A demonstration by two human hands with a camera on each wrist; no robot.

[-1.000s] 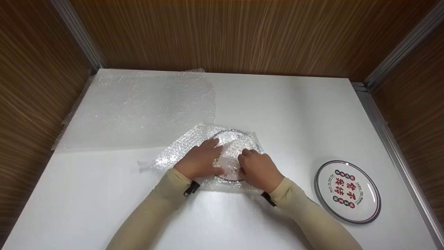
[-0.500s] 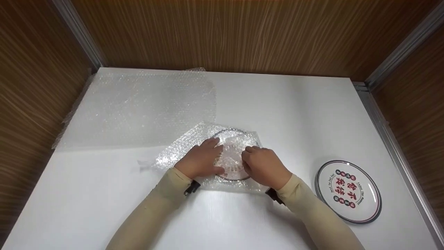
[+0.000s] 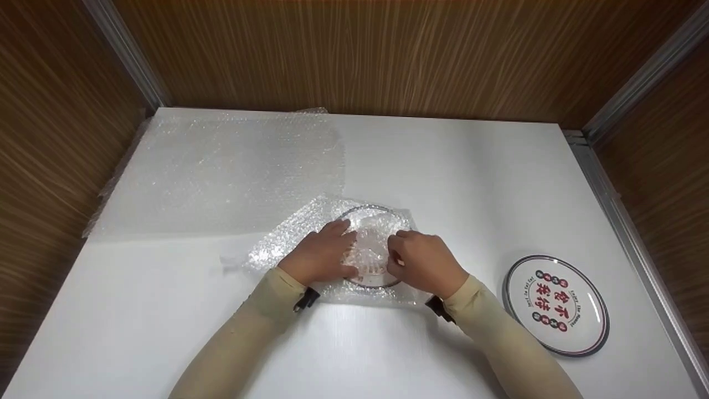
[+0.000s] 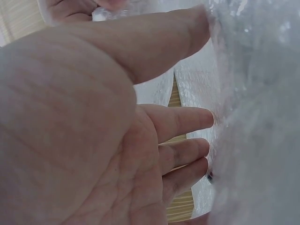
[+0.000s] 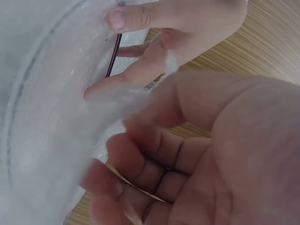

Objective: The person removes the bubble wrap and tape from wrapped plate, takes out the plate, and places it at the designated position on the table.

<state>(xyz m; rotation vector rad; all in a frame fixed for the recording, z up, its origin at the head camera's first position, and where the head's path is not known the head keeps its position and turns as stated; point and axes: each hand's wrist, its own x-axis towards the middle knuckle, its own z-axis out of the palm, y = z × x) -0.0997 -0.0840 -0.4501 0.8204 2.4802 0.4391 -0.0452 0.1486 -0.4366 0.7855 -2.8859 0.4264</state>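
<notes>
A round plate (image 3: 365, 281) with a dark rim lies under a sheet of bubble wrap (image 3: 288, 235) at the middle of the table. Spread over the plate's left side, my left hand (image 3: 318, 256) presses the wrap with nearly straight fingers. On the right side, my right hand (image 3: 425, 263) has its fingers curled and pinches a fold of the bubble wrap (image 5: 119, 101) between thumb and forefinger. The right wrist view shows part of the bare plate rim (image 5: 112, 61) beside the left hand (image 5: 187, 28). Wrap hides much of the plate's face.
A second plate (image 3: 556, 305) with red lettering and a dark rim lies face up at the right. Flat sheets of bubble wrap (image 3: 221, 172) cover the back left of the white table (image 3: 471, 183). Wood-grain panels (image 3: 376, 61) stand around the back and sides.
My right hand has moved a little to the right, drawing the bubble wrap across the plate. The left hand stays in place.
</notes>
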